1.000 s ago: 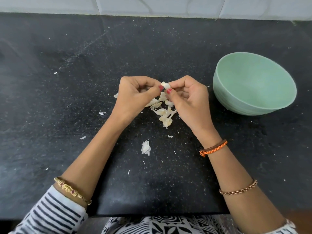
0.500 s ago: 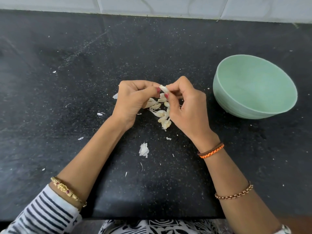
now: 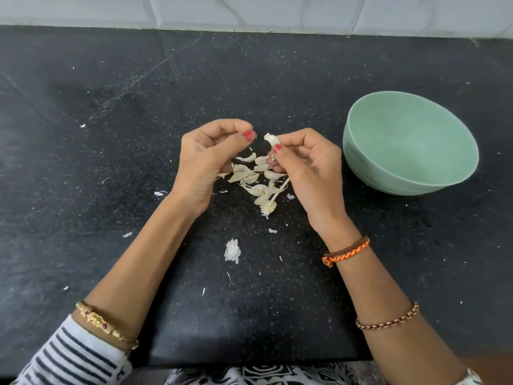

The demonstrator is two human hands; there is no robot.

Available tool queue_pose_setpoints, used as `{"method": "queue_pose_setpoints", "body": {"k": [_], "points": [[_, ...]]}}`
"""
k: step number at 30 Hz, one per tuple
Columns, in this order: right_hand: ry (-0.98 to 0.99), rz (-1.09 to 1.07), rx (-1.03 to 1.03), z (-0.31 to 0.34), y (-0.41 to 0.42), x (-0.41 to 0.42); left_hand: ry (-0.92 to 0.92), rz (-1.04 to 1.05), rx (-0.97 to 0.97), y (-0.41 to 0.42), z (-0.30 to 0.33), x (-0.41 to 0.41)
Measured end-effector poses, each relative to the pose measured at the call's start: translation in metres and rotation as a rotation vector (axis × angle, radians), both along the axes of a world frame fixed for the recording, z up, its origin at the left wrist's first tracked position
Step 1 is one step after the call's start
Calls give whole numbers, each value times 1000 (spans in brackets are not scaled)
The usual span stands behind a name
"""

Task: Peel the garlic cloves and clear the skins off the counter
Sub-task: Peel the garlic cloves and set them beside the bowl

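- Pinching a garlic clove (image 3: 271,140) in right hand (image 3: 308,168), thumb and fingertip clamped on it, above the clove pile (image 3: 256,179) on the tabletop (image 3: 111,134).
- Left hand (image 3: 206,157): fingertips curled together (holding anything? can't tell), just left of the clove.
- Green bowl (image 3: 410,187) lies right, nearer the right hand.

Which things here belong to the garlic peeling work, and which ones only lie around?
Job: garlic clove pinched in right hand; left hand; pile of cloves; loose skins; counter.

Lying about: green bowl, nothing visible inside.
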State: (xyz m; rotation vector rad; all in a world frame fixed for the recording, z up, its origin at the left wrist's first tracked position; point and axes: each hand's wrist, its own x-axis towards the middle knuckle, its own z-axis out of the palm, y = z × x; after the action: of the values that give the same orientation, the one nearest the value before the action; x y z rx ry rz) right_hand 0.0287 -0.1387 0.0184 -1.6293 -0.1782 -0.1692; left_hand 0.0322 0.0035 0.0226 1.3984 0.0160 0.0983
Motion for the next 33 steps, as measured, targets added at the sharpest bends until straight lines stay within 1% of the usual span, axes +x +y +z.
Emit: {"method": "queue_pose_setpoints", "body": {"k": [2, 5, 9, 12, 15, 17, 20, 22, 23, 25, 27, 28, 31, 33], "points": [[-14, -11, -80, -2, -1, 1, -9, -64, 43, -5, 0, -3], [-111, -10, -234, -4, -1, 2, 6, -93, 84, -7, 0, -4], [-184, -34, -313, -8, 0, 1, 22, -128, 155, -6, 1, -3], [-229, -43, -368, -10, 0, 1, 49, -155, 149, -6, 0, -2], [-344, -66, -481, -12, 0, 2, 73, -193, 169, -4, -1, -1], [-434, -115, -555, -15, -1, 2, 79, -223, 177, -5, -2, -2], [-566, -222, -672, -17, 0, 5, 88, -244, 116, -10, -4, -3], [-598, -279, -736, -18, 0, 7, 107, -249, 75, -13, -4, -4], [-575, -285, -712, -19, -1, 8, 124, -236, 80, -14, -5, -4], [-473, -254, -556, -18, -2, 7, 112, -159, 158, -14, -9, -2], [-362, -212, -414, -15, -3, 6, -24, -82, 353, -12, -14, 0], [-319, -188, -375, -13, -4, 5, -103, -59, 455, -10, -16, 0], [-219, -99, -323, -10, -3, 4, -250, -7, 658, -7, -18, 0], [-189, -55, -321, -10, -3, 4, -335, 38, 782, -7, -17, -1]]}}
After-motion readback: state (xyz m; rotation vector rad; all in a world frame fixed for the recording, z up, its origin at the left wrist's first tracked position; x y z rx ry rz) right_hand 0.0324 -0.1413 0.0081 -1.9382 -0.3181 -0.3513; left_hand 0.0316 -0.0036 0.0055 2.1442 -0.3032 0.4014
